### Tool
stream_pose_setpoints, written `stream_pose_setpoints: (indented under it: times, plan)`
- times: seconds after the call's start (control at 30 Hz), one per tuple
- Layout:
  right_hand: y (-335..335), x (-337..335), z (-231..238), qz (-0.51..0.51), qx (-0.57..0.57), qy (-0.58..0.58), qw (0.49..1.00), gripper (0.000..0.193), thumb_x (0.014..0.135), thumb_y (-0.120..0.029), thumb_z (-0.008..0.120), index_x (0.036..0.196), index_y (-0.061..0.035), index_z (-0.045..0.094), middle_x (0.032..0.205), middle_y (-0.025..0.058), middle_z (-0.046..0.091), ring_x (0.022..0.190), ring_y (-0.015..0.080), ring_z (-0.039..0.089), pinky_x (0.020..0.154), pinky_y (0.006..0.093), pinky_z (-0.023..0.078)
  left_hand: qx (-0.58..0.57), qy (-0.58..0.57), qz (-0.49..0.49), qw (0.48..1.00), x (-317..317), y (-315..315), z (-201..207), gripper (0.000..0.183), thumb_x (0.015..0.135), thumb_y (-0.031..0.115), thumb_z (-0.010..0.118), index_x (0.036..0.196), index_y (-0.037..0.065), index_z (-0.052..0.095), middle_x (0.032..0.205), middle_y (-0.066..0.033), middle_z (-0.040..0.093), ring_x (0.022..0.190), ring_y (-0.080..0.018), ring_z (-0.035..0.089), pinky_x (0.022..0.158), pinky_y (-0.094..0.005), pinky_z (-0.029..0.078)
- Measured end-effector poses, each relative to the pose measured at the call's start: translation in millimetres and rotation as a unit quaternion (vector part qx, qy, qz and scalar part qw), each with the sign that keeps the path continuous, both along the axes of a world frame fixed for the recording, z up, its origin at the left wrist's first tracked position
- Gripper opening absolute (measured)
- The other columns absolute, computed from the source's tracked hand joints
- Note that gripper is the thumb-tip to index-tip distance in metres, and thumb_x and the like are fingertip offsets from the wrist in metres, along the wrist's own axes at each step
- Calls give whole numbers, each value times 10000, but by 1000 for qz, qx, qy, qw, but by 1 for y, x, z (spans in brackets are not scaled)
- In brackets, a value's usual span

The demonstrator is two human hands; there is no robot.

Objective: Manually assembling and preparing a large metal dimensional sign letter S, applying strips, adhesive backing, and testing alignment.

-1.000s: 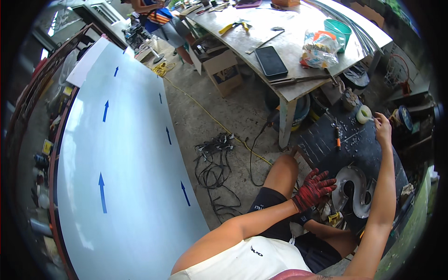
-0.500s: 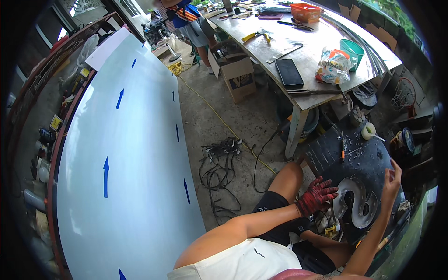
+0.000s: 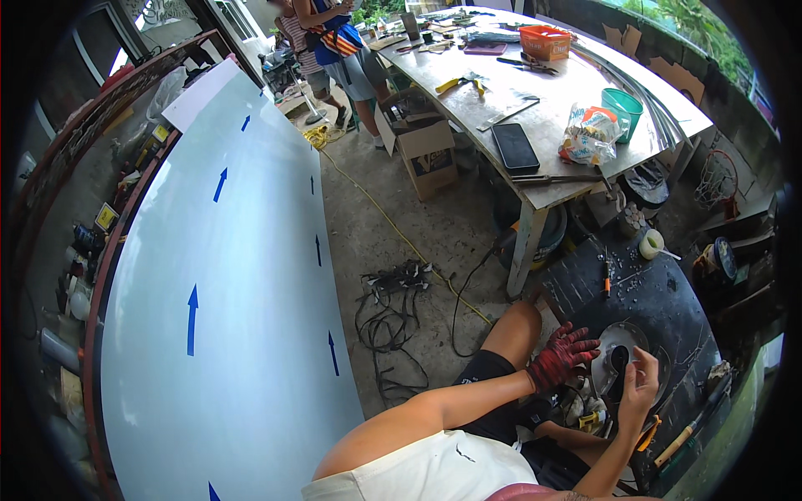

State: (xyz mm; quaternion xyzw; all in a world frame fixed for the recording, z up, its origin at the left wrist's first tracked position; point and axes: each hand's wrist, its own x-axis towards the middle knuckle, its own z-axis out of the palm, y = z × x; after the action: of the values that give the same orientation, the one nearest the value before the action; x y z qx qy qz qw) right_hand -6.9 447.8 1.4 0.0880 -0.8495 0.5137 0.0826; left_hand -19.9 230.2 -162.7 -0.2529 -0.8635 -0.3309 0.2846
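A metal channel letter shaped like an S (image 3: 616, 336) lies on a black work board (image 3: 576, 280) at the right. My left hand (image 3: 566, 356), in a red and black glove, is beside the letter's left edge with its fingers spread and nothing in them. My bare right hand (image 3: 639, 377) is over the letter, fingers loosely bent and apart, hiding part of it. No held object shows in it. On the board beyond lie an orange-handled screwdriver (image 3: 607, 282), scattered small bits, and a small white tub (image 3: 652, 244) with a stick in it.
A long pale panel with blue arrows (image 3: 192, 321) fills the left. Black straps (image 3: 393, 326) and a yellow cord (image 3: 376, 204) lie on the floor. A metal-topped table (image 3: 543, 92) holds a phone (image 3: 515, 148) and tools. Two people (image 3: 338, 50) stand at the back.
My right hand has come down and left from beyond the letter's right side to over it. My left hand stays spread in nearly the same place. The view has shifted slightly.
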Motion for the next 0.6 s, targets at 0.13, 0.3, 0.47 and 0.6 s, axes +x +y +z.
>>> stream_pose_setpoints:
  times: [0.13,0.3,0.47,0.6]
  plan:
    - [-14,14,3,10,-13,0,1000,308,1042,-147,663,1318,-15,692,1275,99,673,1109,215,642,948,343,508,-1,-4,6,1000,1,1,2,650,821,358,812,1444,297,638,1630,38,557,1536,-304,469,1293,-579,229]
    - [-19,24,10,14,-10,0,1000,297,1033,-130,659,1303,-17,704,1276,103,670,1106,222,642,945,343,510,7,4,4,1000,1,1,2,616,841,370,817,1429,293,650,1618,31,568,1529,-308,477,1292,-579,229]
    - [-22,30,13,17,-17,-10,1000,298,1004,-107,675,1283,-11,712,1255,103,671,1089,215,638,941,338,507,8,6,2,1000,1,0,5,606,854,378,815,1431,288,653,1608,18,578,1525,-307,481,1293,-582,229]
    - [-29,38,21,21,-34,-19,999,295,983,-58,664,1270,-1,708,1221,105,670,1062,212,634,943,328,498,5,-7,-3,1000,3,-3,8,621,854,371,810,1446,278,646,1601,11,582,1530,-306,472,1297,-591,225]
